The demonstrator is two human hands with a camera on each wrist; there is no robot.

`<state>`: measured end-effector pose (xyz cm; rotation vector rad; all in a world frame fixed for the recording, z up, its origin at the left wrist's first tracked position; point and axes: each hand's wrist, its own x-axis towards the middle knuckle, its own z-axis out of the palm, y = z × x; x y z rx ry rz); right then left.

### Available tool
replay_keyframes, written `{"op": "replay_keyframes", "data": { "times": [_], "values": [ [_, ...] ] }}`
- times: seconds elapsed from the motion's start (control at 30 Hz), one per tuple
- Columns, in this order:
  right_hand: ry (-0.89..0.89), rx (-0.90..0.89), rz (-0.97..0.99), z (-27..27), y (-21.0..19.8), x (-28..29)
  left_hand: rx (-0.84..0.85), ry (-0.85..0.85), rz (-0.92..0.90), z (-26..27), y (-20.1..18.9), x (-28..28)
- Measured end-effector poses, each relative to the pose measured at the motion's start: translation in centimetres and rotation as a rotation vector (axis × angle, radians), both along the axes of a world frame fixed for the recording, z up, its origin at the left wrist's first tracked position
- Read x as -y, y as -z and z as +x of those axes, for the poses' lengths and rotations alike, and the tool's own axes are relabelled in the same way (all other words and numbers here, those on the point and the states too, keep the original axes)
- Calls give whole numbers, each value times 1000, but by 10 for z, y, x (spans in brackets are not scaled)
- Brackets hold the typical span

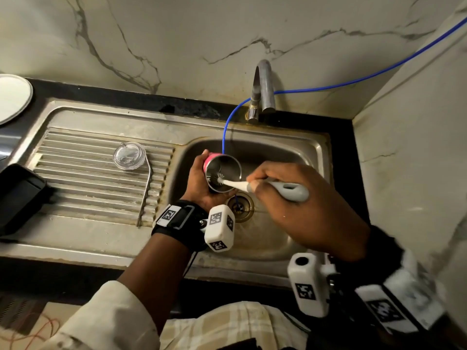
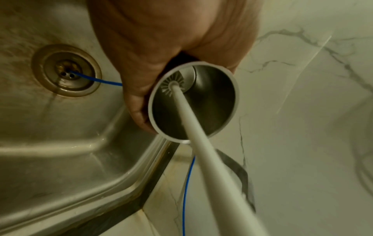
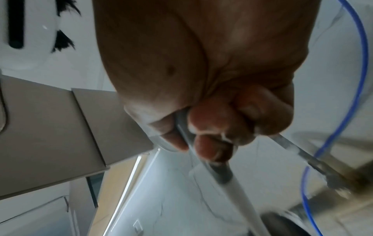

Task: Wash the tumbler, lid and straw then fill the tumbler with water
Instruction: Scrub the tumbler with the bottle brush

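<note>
Over the sink basin (image 1: pixel 290 152) my left hand (image 1: pixel 199 183) grips a pink steel tumbler (image 1: pixel 223 173), tilted with its mouth toward me. My right hand (image 1: pixel 298 195) holds a grey-and-white bottle brush (image 1: pixel 285 190) by its handle; the white bristle head (image 2: pixel 172 83) is down inside the tumbler (image 2: pixel 214 102) near its bottom. The clear lid (image 1: pixel 129 155) lies on the ribbed drainboard, and a bent metal straw (image 1: pixel 146 190) lies just right of it. In the right wrist view my fingers (image 3: pixel 210 131) curl round the brush shaft (image 3: pixel 240 191).
A steel tap (image 1: pixel 262 89) stands behind the basin with no water running. A thin blue tube (image 1: pixel 353 82) runs from the right wall down into the drain (image 1: pixel 240 205). A white plate (image 1: pixel 12 97) and a black object (image 1: pixel 17 195) sit at the left.
</note>
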<state>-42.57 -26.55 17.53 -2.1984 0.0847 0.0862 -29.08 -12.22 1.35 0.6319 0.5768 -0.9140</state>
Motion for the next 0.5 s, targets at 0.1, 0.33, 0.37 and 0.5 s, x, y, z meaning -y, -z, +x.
{"op": "replay_keyframes", "data": {
  "times": [0.1, 0.33, 0.37, 0.5],
  "values": [
    [-47, -64, 85, -14, -30, 10, -52, -32, 24, 1, 9, -10],
    [67, 12, 88, -9, -11, 0, -35, -16, 22, 4, -1, -5],
    [86, 36, 63, -2, -1, -3, -37, 3, 1, 2, -2, -2],
    [87, 13, 28, 13, 19, -5, -32, -6, 33, -4, -1, 3]
  ]
}}
